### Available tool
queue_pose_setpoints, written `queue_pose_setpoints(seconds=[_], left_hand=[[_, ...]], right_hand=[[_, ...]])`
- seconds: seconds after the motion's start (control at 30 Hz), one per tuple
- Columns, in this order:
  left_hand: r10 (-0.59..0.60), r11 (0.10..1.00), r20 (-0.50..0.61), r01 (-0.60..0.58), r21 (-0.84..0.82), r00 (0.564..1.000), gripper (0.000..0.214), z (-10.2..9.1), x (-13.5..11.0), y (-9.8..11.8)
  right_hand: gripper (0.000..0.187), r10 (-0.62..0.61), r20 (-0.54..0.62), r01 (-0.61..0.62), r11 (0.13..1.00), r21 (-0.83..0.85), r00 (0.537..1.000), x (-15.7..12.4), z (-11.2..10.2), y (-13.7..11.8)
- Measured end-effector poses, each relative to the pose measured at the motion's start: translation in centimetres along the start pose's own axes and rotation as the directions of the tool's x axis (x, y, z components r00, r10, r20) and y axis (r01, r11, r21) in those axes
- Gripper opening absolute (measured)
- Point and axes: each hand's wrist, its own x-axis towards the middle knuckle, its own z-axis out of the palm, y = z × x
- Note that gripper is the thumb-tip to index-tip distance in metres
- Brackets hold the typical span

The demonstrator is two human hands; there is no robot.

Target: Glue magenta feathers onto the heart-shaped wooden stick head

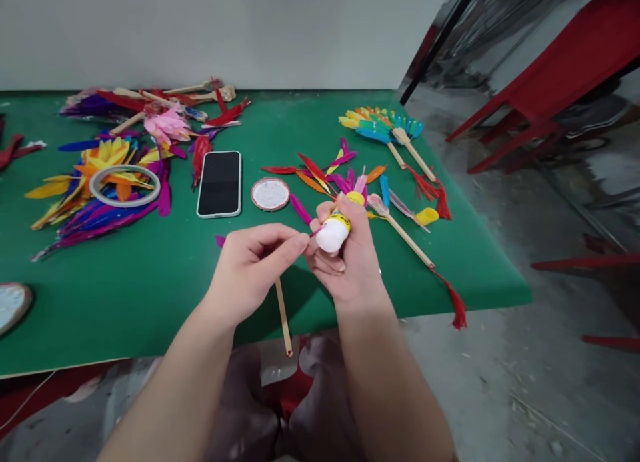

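Observation:
My right hand (350, 255) is wrapped round a small white glue bottle (334, 231) with a yellow label and yellow cap, its white end toward me. Thumb and forefinger of my left hand (255, 265) pinch a thin magenta feather (315, 232), whose narrow end shows against the bottle; the rest is hidden. Beneath my hands lies a wooden stick (283, 315) reaching past the table edge, its upper part covered. Loose feathers (313, 171) in red, orange and magenta are spread just beyond the bottle.
On the green table (175, 295) are a phone (220, 184), a round white-faced disc (270, 193), a tape roll (125, 202) on a feather pile (107, 162), feather fans (383, 129) and a tasselled stick (407, 241). Red chairs (555, 69) stand at right.

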Motion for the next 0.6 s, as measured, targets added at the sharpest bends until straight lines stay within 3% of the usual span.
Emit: queue_pose_setpoints(seconds=[0.37,0.6], left_hand=[[0.056,0.998,0.047,-0.057,0.024,0.997,0.014,-0.74,0.05,0.11],[0.063,0.991,0.078,-0.071,0.110,0.995,0.019,-0.84,-0.10,0.43]], right_hand=[[0.038,0.020,-0.053,-0.022,0.999,-0.046,0.998,-0.01,0.11,-0.15],[0.040,0.028,-0.008,-0.028,0.998,-0.051,1.000,0.07,-0.01,-0.05]])
